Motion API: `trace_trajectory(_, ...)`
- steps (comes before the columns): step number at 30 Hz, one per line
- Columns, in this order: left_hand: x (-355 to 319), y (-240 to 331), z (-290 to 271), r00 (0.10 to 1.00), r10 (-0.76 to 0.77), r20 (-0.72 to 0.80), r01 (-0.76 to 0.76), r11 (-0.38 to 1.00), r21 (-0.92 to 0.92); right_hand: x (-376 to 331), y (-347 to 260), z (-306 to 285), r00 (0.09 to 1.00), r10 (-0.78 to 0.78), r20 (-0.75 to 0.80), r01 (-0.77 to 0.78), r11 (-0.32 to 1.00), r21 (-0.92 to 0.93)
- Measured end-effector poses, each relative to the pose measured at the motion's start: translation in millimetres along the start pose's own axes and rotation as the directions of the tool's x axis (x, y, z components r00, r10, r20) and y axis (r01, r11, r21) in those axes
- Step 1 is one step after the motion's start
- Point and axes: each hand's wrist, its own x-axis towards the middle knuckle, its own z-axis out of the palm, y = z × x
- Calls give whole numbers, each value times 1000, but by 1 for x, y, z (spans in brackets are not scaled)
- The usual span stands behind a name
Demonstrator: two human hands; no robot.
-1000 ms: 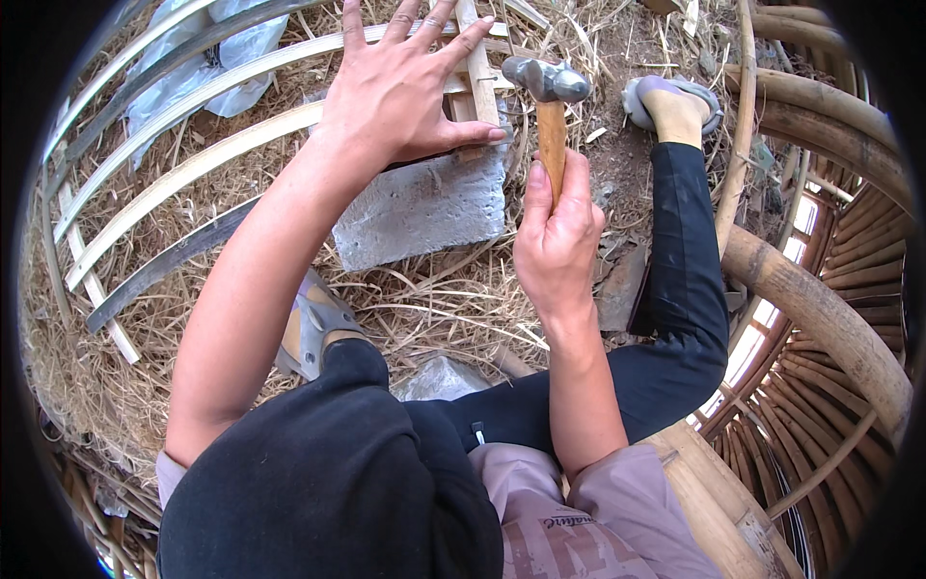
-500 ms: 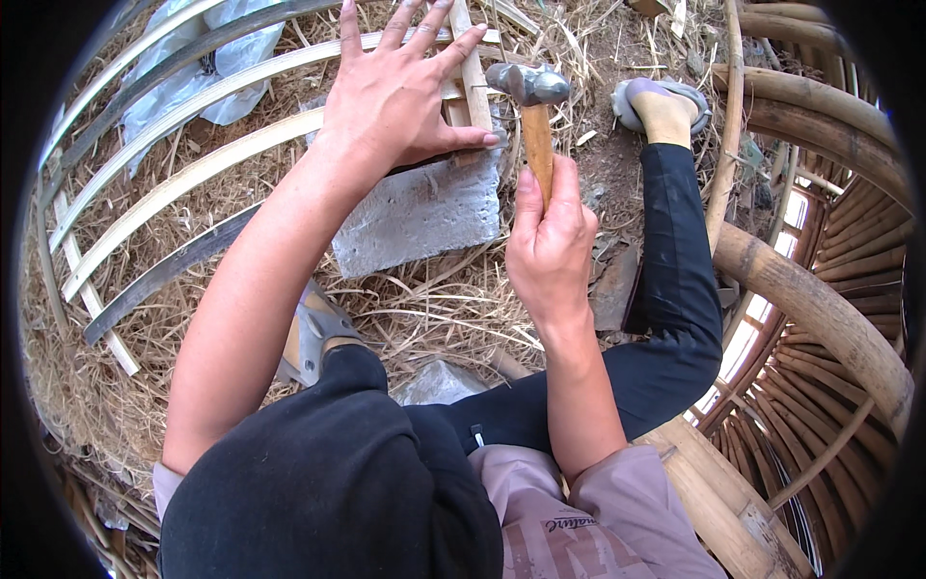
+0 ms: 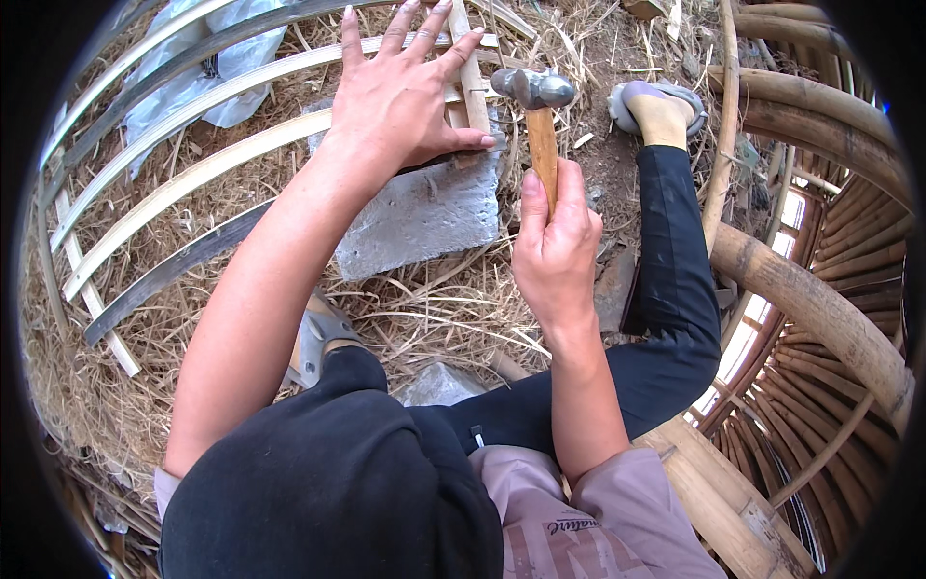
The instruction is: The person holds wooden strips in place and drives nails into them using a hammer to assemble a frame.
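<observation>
My left hand (image 3: 391, 111) lies flat with fingers spread over the ends of several bamboo slats (image 3: 198, 185). Its thumb and fingers reach a short pale crosspiece (image 3: 471, 82) that runs over the slat ends. Beneath them is a grey concrete block (image 3: 424, 220), partly covered by the hand and slats. My right hand (image 3: 559, 253) is closed round the wooden handle of a hammer (image 3: 542, 135). The metal head is up, just right of the crosspiece and apart from it. A small thin nail-like piece shows at the crosspiece, too small to be sure of.
Dry straw (image 3: 453, 314) covers the ground. Crumpled clear plastic (image 3: 241, 72) lies beneath the slats at the far left. My legs are bent either side of the block, the right foot (image 3: 661, 108) far out. Bamboo poles (image 3: 820, 304) and a slatted bamboo structure stand at right.
My right hand and the hammer have shifted slightly to the right. The left hand stays spread on the slats, almost unmoved.
</observation>
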Motion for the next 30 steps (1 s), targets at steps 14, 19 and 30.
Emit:
trace_trajectory(14, 26, 18, -34, 784, -226, 577, 107, 967, 233, -3, 2, 3, 1000, -21, -19, 21, 999, -32)
trace_trajectory(19, 32, 20, -47, 748, -234, 621, 123, 968, 217, 2, -3, 2, 1000, -21, -18, 21, 1000, -19)
trace_trajectory(30, 27, 19, -44, 774, -226, 591, 118, 969, 217, -1, 6, 2, 1000, 12, 4, -12, 1000, -28)
